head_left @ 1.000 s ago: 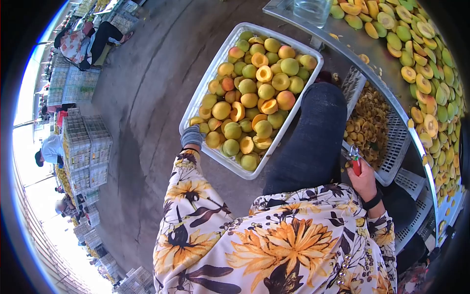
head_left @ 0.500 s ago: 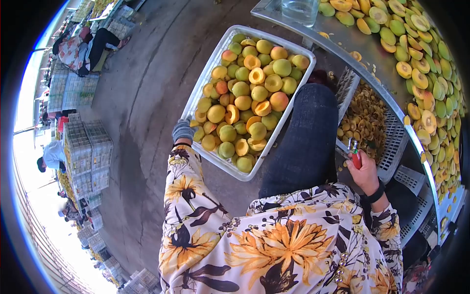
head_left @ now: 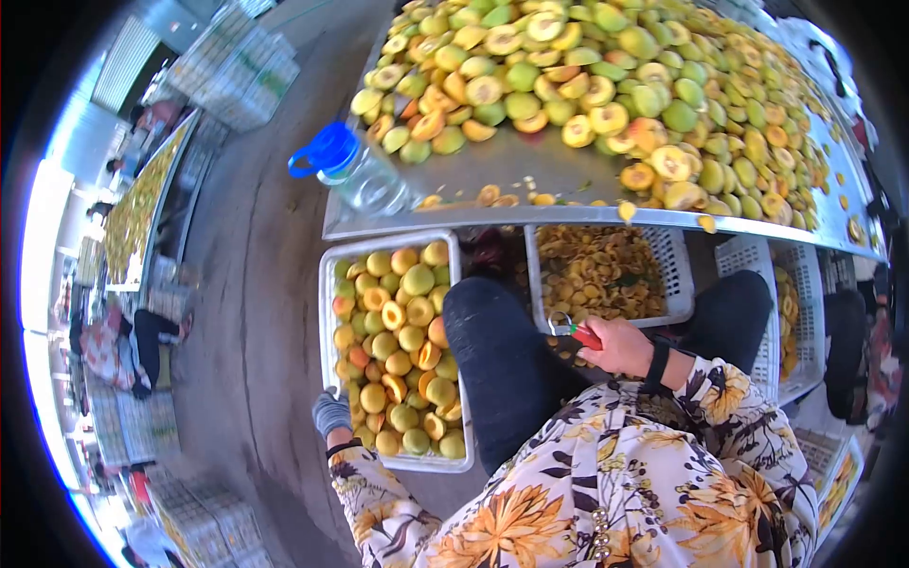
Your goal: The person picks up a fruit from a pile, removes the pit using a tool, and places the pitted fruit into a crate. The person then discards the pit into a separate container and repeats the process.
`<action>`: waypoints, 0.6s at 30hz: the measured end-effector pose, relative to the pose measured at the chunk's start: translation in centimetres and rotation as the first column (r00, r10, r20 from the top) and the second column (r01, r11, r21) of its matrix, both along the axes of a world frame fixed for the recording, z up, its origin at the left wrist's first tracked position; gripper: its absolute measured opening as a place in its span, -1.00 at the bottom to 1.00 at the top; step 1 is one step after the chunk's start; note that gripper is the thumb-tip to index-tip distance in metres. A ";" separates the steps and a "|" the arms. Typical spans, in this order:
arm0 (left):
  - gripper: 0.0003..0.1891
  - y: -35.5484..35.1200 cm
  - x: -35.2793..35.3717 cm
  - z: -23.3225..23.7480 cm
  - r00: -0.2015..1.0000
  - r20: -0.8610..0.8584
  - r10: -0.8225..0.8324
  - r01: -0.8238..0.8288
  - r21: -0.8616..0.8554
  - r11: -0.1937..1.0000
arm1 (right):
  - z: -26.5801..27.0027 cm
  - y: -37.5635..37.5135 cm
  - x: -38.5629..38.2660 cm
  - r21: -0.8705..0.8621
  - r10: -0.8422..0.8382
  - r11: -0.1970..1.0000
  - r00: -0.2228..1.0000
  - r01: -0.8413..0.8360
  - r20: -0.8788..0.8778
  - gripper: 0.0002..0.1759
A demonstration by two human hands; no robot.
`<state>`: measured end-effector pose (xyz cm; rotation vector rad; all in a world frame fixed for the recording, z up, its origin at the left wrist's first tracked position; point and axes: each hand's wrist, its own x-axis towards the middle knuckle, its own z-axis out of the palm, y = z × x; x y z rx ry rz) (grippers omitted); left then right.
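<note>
My left hand [head_left: 331, 414], in a grey glove, is at the left edge of a white crate [head_left: 325, 322] near its lower corner; its fingertips are partly hidden. Whole and halved yellow-green fruits [head_left: 398, 350] fill that crate, which stands beside my leg. My bare right hand [head_left: 620, 346] is wrapped round the red handle of a small tool [head_left: 587, 335] with a looped metal end. Beyond the tool sits a second crate [head_left: 677, 275] holding cut fruit pieces [head_left: 601, 275].
A metal table [head_left: 530, 170] carries a large heap of halved fruits [head_left: 663, 85]. On its left corner leans a clear bottle [head_left: 374, 180] with a blue lid. More crates [head_left: 800, 312] stand at the right. Stacked crates [head_left: 237, 71] and a seated person [head_left: 123, 346] are at the left.
The view has swung round, bringing the blue-lidded bottle and more of the table into sight. My left hand remains at the fruit crate, and my right hand still grips the tool.
</note>
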<state>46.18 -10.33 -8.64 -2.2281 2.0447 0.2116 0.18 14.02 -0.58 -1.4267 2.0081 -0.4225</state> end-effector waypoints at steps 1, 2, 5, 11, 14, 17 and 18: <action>-0.58 -1.2 -2.4 1.4 0.981 -0.196 -0.014 0.010 -0.018 1.000 | 0.3 -0.1 -0.5 -0.070 -0.022 0.997 0.998 0.027 0.063 -0.58; -0.58 -2.5 -4.8 3.1 0.925 -0.379 -0.023 0.010 -0.035 0.999 | 0.6 -0.1 -1.1 -0.142 -0.030 0.989 0.991 0.048 0.131 -0.57; -0.62 -3.2 -16.9 12.7 0.747 -0.483 -0.456 0.376 -0.258 0.890 | 1.3 0.7 -2.3 -0.116 -0.098 0.986 0.982 0.117 0.163 -0.57; -0.50 -7.3 -36.7 19.5 0.409 -0.140 -0.902 0.825 -0.364 0.431 | -1.4 4.0 -4.0 -0.038 -0.053 0.998 0.999 0.053 0.014 -0.69; -0.46 -7.5 -46.8 19.2 0.229 0.017 -0.973 0.920 -0.331 0.211 | -2.8 5.1 -5.1 -0.126 -0.052 0.991 0.998 0.055 0.025 -0.74; -0.40 -5.5 -56.6 18.0 0.028 0.072 -0.997 0.949 -0.317 0.003 | -3.6 5.3 -6.1 -0.257 -0.081 0.961 0.993 0.100 0.082 -0.76; -0.38 -4.3 -59.4 17.3 -0.044 0.064 -0.997 0.945 -0.320 -0.062 | -3.6 5.3 -6.3 -0.256 -0.098 0.960 0.992 0.116 0.083 -0.76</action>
